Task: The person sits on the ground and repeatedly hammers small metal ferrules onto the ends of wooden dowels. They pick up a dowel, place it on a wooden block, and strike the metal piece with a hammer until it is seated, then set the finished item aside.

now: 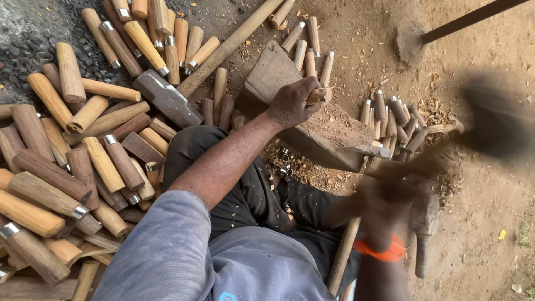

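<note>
My left hand point(292, 103) grips a short wooden handle point(319, 95), holding it on a worn wooden block point(329, 131). My right hand point(382, 203), with an orange band at the wrist, is blurred by motion and is shut on a tool point(490, 120) whose dark, smeared head shows at the right. What kind of tool it is cannot be told through the blur.
Many wooden handles, some with metal ferrules, lie piled at the left point(67, 167) and behind the block point(390, 120). A sledgehammer point(167, 97) with a long shaft lies at upper centre. Small metal rings point(283, 164) and wood chips litter the dirt. A hammer point(423, 223) lies by my right arm.
</note>
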